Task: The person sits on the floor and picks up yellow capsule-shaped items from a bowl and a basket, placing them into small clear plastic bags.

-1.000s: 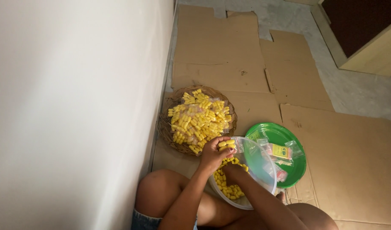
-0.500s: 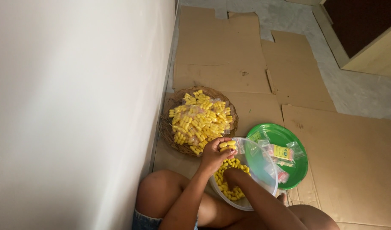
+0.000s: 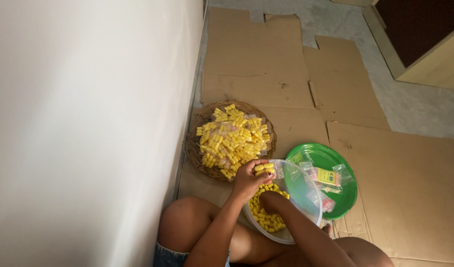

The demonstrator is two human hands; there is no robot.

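**Yellow pieces in hand over a clear bowl, floor level**

Nearest the camera: two bare knees, folded close, at the bottom of the view, with the edge of denim shorts [image 3: 170,256] beside the wall.

Just beyond, between the knees: a clear plastic bowl [image 3: 306,198], tilted, its lower part holding a heap of small yellow pieces [image 3: 264,217]. Right hand [image 3: 272,199] inside the bowl, down among those pieces, fingers curled; whether closed on any of them cannot be told. Left hand [image 3: 251,177] raised at the bowl's near rim, fingers closed on a few yellow pieces, visible between thumb and fingertips.

To the right of the bowl, partly behind its rim: a round green plate [image 3: 343,198] flat on the cardboard, carrying a few small clear packets [image 3: 328,177], one with a yellow label.

Just past the left hand, close against the wall: a round woven basket [image 3: 197,158], heaped with many more of the same yellow pieces, some of them in clear packets. Basket and bowl nearly touching at the left hand.

Underneath everything: flattened sheets of brown cardboard [image 3: 256,64], overlapping, running away from the knees. Farther off: bare grey floor [image 3: 410,104]. At the far right corner: the base of a pale wooden cabinet [image 3: 434,64] with a dark front. Along the whole left side: a plain white wall [image 3: 88,123].
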